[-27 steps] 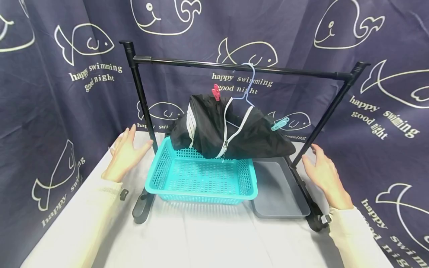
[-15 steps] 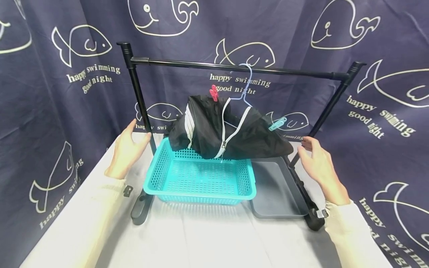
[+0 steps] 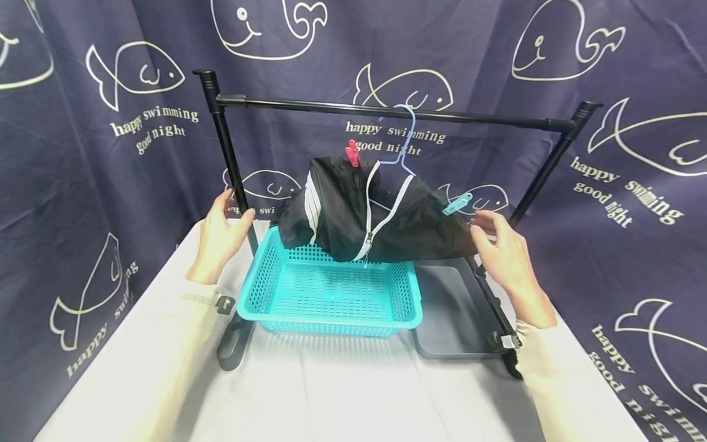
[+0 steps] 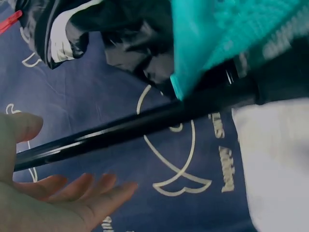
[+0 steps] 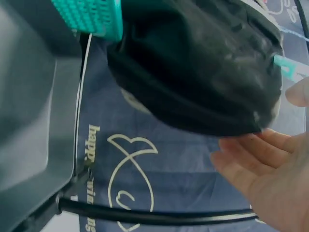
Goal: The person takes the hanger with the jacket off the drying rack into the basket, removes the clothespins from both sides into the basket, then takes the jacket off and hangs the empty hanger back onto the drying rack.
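Observation:
A black jacket [image 3: 342, 209] with a white zip and a white side stripe hangs from a blue hanger [image 3: 407, 147] on the rack's black bar [image 3: 309, 105]. A red clothespin [image 3: 352, 153] is clipped on its left part and a light blue clothespin [image 3: 458, 203] on its right. My left hand [image 3: 221, 242] is beside the rack's left post, its thumb and fingers spread and holding nothing. At the jacket's right end, my right hand [image 3: 508, 261] has its fingers at the fabric edge, thumb apart; whether they touch is unclear.
A turquoise basket [image 3: 331, 322] stands below the jacket, whose lower edge hangs over its back rim. To its right a grey tray [image 3: 453, 355] sits by the rack's right foot. The rack's posts [image 3: 226, 141] rise on both sides, before a navy curtain [image 3: 132, 202].
My right hand has moved left from beside the right post to the jacket's right end. My left hand has shifted slightly right and up. The jacket hangs as before.

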The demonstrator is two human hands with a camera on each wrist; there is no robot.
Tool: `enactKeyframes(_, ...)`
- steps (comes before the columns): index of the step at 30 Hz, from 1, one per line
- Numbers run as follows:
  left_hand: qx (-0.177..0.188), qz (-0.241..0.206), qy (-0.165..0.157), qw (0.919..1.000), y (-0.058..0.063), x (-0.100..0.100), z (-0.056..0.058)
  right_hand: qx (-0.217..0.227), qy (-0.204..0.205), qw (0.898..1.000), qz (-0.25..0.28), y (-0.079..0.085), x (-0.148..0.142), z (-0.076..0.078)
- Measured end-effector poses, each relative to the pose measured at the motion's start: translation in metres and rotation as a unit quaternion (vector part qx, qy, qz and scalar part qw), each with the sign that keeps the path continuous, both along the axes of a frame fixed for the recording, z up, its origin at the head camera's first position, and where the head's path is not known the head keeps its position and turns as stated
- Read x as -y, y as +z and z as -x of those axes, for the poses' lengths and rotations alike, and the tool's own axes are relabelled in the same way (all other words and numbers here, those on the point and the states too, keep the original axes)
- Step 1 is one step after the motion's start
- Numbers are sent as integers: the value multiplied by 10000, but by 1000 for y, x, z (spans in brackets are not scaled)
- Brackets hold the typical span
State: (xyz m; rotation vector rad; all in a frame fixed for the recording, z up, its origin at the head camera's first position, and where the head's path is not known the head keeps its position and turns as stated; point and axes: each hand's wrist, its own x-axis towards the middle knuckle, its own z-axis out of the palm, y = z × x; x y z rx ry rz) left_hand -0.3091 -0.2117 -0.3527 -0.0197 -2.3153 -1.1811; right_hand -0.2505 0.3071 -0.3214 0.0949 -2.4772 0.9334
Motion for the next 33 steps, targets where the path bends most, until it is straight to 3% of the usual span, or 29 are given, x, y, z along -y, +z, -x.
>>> enactKeyframes(6, -20, -208, -152, 9997, -4, -3, 4, -175, 77, 9996, 197, -1, 16, 0)
enactKeyframes(13, -16, -239, -214, 9995, -2, -2, 3, -328, 70, 9994, 92, -1, 23, 2)
enactKeyframes(19, 66, -270, -232, 9993, 1, -2, 5, -708, 5, 9975, -28, -2, 25, 5)
enactKeyframes(26, 293, -12, -366, 9989, 5, -1, 9, -1278, -1, 9916, -216, -5, 28, 12)
enactKeyframes(33, 447, 328, -551, 9969, 1, 4, 13, -1650, 61, 9854, -422, -13, 30, 20)
